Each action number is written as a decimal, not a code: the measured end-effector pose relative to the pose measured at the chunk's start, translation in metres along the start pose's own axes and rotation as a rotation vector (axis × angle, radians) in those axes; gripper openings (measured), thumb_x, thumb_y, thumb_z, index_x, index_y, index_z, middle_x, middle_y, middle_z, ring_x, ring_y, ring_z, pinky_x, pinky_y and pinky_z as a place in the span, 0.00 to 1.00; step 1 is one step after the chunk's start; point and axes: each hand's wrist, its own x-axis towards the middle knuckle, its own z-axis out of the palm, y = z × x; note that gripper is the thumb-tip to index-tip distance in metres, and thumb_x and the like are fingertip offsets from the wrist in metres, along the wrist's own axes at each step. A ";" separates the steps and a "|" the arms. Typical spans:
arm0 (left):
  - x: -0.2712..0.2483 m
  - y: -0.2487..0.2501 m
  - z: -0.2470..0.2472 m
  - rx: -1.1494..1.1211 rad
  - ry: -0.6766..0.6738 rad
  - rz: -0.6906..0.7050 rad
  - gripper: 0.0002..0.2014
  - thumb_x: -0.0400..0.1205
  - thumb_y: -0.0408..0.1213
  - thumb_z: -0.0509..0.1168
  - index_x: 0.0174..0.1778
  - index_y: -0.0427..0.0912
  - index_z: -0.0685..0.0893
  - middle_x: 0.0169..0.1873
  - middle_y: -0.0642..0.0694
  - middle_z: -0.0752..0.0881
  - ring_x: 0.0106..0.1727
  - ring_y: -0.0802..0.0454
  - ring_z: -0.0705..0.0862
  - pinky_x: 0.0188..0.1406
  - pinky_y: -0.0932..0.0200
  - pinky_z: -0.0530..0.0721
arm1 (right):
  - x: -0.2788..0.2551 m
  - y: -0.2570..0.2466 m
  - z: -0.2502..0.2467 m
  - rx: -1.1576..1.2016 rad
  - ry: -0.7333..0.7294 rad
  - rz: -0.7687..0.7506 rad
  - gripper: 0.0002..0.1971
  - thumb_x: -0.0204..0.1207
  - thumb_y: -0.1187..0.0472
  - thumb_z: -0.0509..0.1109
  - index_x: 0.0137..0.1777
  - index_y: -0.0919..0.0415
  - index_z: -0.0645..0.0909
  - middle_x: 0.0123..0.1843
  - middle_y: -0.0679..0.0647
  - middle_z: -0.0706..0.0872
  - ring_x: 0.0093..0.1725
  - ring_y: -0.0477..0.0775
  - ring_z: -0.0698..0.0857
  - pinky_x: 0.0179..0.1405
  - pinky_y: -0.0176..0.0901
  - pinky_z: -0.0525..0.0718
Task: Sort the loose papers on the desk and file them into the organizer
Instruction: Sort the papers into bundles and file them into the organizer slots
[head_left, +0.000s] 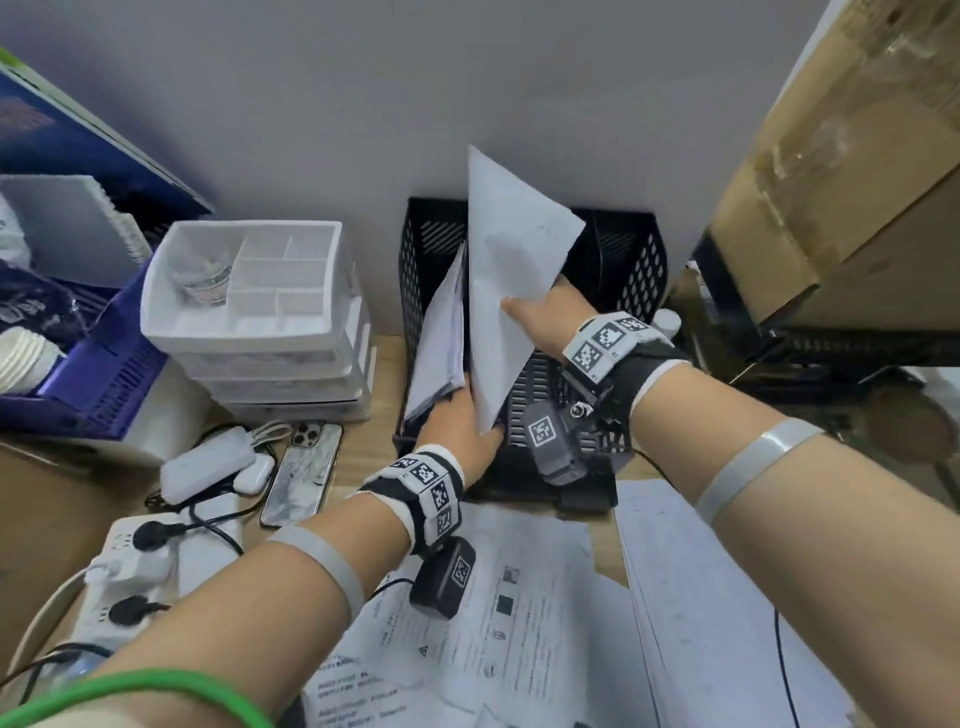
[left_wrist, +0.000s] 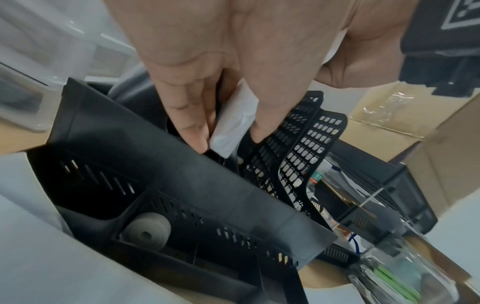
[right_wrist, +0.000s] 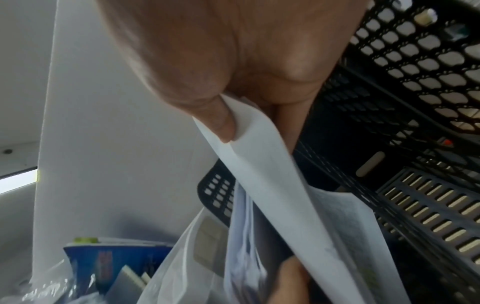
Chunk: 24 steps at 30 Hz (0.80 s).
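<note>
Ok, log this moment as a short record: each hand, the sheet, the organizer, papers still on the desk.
right hand: pinches the white sheet at its right edge, thumb on the front
left hand: fingers at the sheet's lower corner, by the slot
sheet: tilted, lower corner entering the organizer
organizer: black mesh, upright against the wall; its left slot already holds filed papers
loose papers: printed sheets spread on the desk in front of it
</note>
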 end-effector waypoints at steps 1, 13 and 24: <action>0.002 0.001 0.000 0.026 -0.003 -0.025 0.30 0.79 0.49 0.67 0.77 0.44 0.69 0.66 0.38 0.84 0.65 0.37 0.84 0.66 0.43 0.83 | 0.001 0.005 0.005 0.023 -0.004 0.000 0.24 0.81 0.60 0.66 0.76 0.64 0.70 0.72 0.60 0.80 0.70 0.62 0.80 0.60 0.41 0.76; 0.029 0.012 -0.002 0.153 -0.015 -0.038 0.29 0.85 0.45 0.62 0.82 0.44 0.62 0.66 0.37 0.85 0.64 0.34 0.85 0.65 0.40 0.84 | -0.004 0.032 0.031 0.295 0.095 -0.112 0.16 0.83 0.61 0.65 0.69 0.65 0.79 0.58 0.54 0.85 0.61 0.54 0.83 0.57 0.38 0.76; 0.018 -0.007 -0.005 -0.248 -0.077 0.185 0.37 0.80 0.26 0.67 0.85 0.38 0.59 0.67 0.48 0.79 0.67 0.52 0.79 0.55 0.79 0.77 | -0.012 0.069 0.073 -0.232 -0.165 -0.191 0.38 0.82 0.62 0.57 0.84 0.36 0.41 0.82 0.58 0.67 0.69 0.66 0.80 0.64 0.58 0.83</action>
